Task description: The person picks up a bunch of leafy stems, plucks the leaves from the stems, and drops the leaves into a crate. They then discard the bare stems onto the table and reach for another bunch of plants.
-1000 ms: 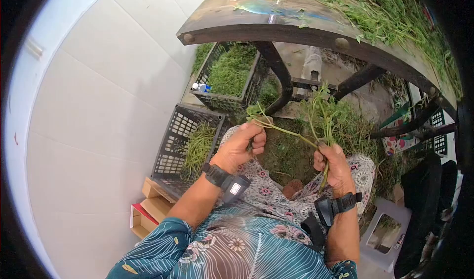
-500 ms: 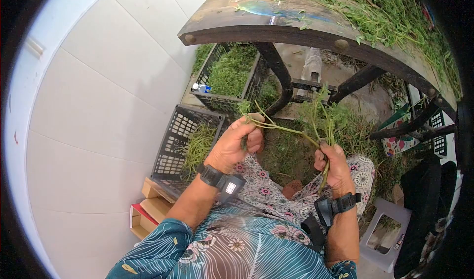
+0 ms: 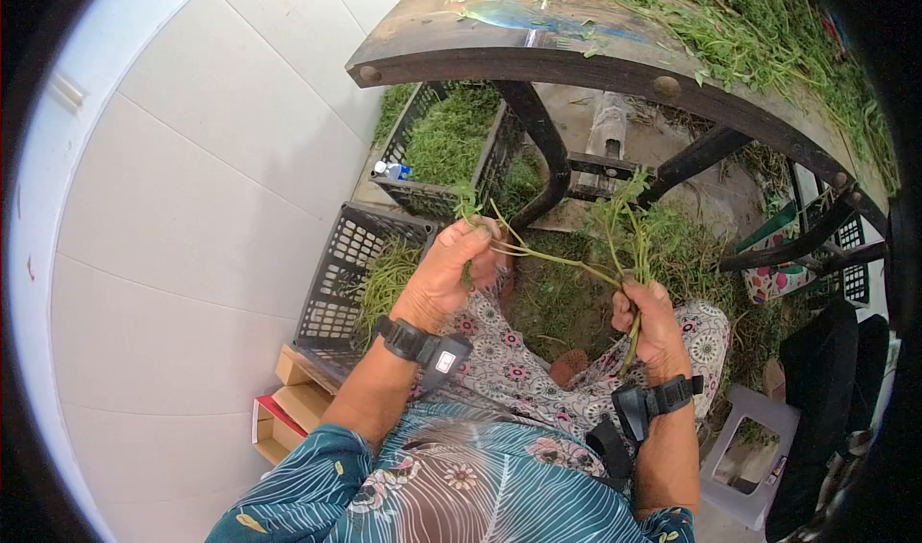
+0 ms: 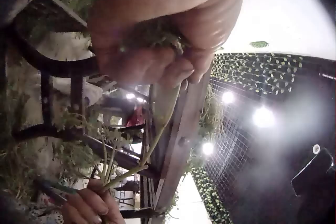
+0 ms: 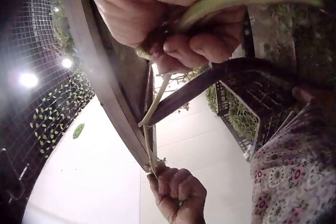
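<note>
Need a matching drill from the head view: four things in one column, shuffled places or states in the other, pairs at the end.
Things
1. Long, forked green stem
2. Small white-capped bottle with blue label
3. Bare right hand
4. Thin, pale-green loose stems

Places/states
A. In the nearer black plastic crate
B. Grip closed on leafy green stalks
C. Stretched between right hand and bare left hand
D. By a corner of the farther black plastic crate

Pairs: 1-C, 2-D, 3-B, 4-A

Dim wrist views, glaring lights, curved edges
</note>
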Action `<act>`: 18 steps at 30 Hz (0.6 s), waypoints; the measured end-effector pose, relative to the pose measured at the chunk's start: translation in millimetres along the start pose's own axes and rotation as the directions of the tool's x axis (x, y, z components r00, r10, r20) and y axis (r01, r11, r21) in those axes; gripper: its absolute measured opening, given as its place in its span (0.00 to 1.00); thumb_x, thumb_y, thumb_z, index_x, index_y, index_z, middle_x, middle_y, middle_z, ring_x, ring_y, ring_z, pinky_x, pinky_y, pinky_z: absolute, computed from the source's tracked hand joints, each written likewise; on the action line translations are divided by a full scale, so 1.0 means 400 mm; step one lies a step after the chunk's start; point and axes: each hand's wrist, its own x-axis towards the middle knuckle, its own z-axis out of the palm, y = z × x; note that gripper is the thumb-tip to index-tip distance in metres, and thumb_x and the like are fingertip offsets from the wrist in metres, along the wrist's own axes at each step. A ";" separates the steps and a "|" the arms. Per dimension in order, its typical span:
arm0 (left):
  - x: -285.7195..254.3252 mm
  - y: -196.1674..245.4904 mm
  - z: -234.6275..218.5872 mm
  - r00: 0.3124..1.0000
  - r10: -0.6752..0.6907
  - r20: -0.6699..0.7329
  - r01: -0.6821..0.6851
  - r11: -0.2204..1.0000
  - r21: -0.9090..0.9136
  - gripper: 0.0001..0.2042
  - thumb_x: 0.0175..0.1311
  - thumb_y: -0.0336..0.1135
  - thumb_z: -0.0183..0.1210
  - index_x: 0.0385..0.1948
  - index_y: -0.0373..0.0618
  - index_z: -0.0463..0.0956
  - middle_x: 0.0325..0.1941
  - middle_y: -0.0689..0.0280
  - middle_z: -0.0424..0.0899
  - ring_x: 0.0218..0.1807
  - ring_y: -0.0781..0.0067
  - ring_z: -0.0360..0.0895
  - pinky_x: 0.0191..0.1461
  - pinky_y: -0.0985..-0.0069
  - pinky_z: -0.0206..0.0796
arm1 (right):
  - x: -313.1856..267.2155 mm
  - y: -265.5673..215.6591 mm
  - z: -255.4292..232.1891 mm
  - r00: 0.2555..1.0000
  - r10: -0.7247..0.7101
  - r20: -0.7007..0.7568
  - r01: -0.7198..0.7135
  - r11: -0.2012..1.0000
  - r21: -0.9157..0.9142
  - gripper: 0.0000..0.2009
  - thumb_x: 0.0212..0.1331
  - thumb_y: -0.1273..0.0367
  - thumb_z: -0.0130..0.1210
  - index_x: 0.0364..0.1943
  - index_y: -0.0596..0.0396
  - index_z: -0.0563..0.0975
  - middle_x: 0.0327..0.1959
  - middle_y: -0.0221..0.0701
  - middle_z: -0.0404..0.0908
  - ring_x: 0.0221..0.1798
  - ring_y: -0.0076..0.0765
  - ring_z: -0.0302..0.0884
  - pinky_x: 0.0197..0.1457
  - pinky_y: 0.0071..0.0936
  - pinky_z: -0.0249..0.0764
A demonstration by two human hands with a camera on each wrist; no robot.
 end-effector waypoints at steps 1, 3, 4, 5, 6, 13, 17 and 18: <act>0.000 0.003 -0.006 1.000 -0.010 0.001 0.010 1.000 -0.007 0.10 0.59 0.42 0.55 0.32 0.47 0.69 0.15 0.77 0.61 0.16 0.84 0.55 0.18 0.83 0.47 | -0.002 -0.001 0.000 1.000 0.002 0.005 -0.002 1.000 -0.002 0.04 0.58 0.70 0.49 0.35 0.54 0.69 0.21 0.27 0.68 0.20 0.19 0.62 0.19 0.16 0.60; 0.000 0.007 -0.023 1.000 -0.031 0.001 0.031 0.999 -0.020 0.10 0.60 0.42 0.55 0.32 0.47 0.70 0.15 0.77 0.61 0.16 0.84 0.56 0.18 0.84 0.47 | -0.002 -0.002 0.000 1.000 0.003 0.014 -0.003 1.000 -0.010 0.04 0.58 0.70 0.49 0.35 0.54 0.69 0.20 0.27 0.68 0.20 0.19 0.62 0.19 0.16 0.60; 0.000 0.004 -0.028 0.999 -0.031 -0.012 0.030 0.999 -0.026 0.10 0.60 0.42 0.54 0.32 0.47 0.70 0.14 0.77 0.61 0.16 0.84 0.56 0.19 0.84 0.47 | -0.002 -0.002 0.001 1.000 0.004 0.020 -0.004 1.000 -0.014 0.04 0.58 0.70 0.49 0.35 0.54 0.69 0.20 0.27 0.68 0.20 0.19 0.62 0.19 0.16 0.60; 0.000 0.000 -0.033 0.999 -0.030 -0.026 0.029 0.999 -0.031 0.10 0.60 0.42 0.54 0.33 0.47 0.69 0.14 0.77 0.61 0.16 0.84 0.56 0.19 0.84 0.48 | -0.003 -0.001 0.002 1.000 0.002 0.018 -0.002 1.000 -0.015 0.04 0.58 0.70 0.49 0.35 0.54 0.69 0.20 0.27 0.68 0.20 0.19 0.62 0.19 0.16 0.60; 0.000 -0.001 -0.036 0.999 -0.029 -0.039 0.028 0.999 -0.037 0.10 0.60 0.42 0.54 0.33 0.47 0.69 0.14 0.77 0.61 0.16 0.84 0.56 0.19 0.84 0.48 | -0.002 -0.001 0.003 1.000 0.000 0.017 0.000 1.000 -0.017 0.04 0.58 0.70 0.49 0.35 0.54 0.69 0.20 0.27 0.68 0.19 0.19 0.61 0.19 0.16 0.60; -0.002 0.002 -0.029 0.997 -0.054 -0.053 0.050 0.997 -0.062 0.11 0.60 0.43 0.55 0.32 0.47 0.69 0.14 0.76 0.63 0.16 0.84 0.56 0.20 0.84 0.49 | 0.004 0.002 0.000 1.000 0.003 -0.020 -0.003 1.000 -0.013 0.05 0.59 0.69 0.49 0.35 0.54 0.69 0.17 0.26 0.68 0.15 0.21 0.60 0.18 0.20 0.56; 0.006 -0.005 -0.051 0.997 -0.045 -0.068 0.047 0.998 0.037 0.11 0.59 0.44 0.56 0.30 0.47 0.69 0.14 0.76 0.63 0.15 0.84 0.57 0.19 0.84 0.50 | 0.004 0.003 0.002 0.999 -0.011 -0.030 0.010 1.000 -0.024 0.05 0.59 0.69 0.49 0.35 0.53 0.69 0.17 0.26 0.68 0.16 0.20 0.61 0.18 0.20 0.57; 0.008 -0.007 -0.055 0.996 -0.046 -0.072 0.050 0.997 0.062 0.11 0.59 0.44 0.56 0.29 0.48 0.68 0.14 0.75 0.63 0.15 0.84 0.57 0.19 0.84 0.50 | 0.004 0.003 0.002 0.999 -0.010 -0.032 0.009 1.000 -0.027 0.05 0.59 0.69 0.49 0.35 0.53 0.69 0.17 0.26 0.68 0.16 0.20 0.61 0.18 0.20 0.57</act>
